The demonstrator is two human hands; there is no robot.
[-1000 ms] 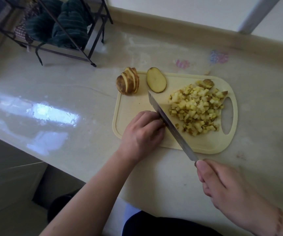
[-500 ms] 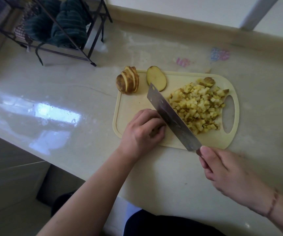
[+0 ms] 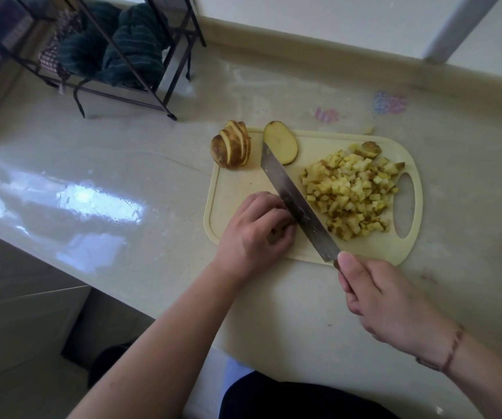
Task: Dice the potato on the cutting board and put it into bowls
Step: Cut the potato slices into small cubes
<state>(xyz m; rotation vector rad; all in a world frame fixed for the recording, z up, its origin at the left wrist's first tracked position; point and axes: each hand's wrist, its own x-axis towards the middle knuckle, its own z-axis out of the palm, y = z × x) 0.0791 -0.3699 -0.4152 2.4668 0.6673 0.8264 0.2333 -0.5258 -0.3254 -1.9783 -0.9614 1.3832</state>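
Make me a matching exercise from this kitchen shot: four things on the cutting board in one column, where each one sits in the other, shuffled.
Things:
1. diced potato pile
2. fanned slices
3. single flat slice
4. knife

Places:
A. far left corner of the cutting board
B. slanting across the middle, gripped by the right hand
C. by the handle hole
D. far edge, beside the blade tip

Pairs: 1-C, 2-A, 3-D, 4-B

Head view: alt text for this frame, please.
The right hand holds a knife over a cutting board while the left hand steadies a potato piece. Diced potato lies right of the blade; uncut slices sit at the far-left corner.
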